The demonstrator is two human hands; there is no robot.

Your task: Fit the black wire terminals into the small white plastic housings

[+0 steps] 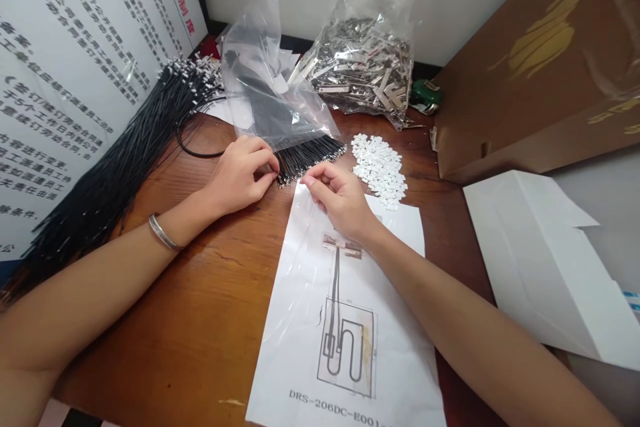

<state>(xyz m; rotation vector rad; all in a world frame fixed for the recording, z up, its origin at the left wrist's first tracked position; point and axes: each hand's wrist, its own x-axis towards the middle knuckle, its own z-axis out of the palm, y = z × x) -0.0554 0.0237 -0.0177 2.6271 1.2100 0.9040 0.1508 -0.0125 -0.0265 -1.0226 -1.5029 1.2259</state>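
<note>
Wire ends [313,152] poke from their bag [260,73] toward the person; left hand [240,177] fingers pinch them, right hand [340,200] fingers narrow, just beside.

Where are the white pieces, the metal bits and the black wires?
white pieces [379,167]: head view, middle of pile.
metal bits [360,70]: head view, middle of bagful.
black wires [313,150]: head view, near the loose ends.

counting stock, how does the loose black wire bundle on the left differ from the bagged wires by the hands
The loose wire bundle lies bare and full-length, white-tipped at its far end. The bagged wires show only their ends past a clear bag, pinched by the left hand. Both are thin black wires.
</note>
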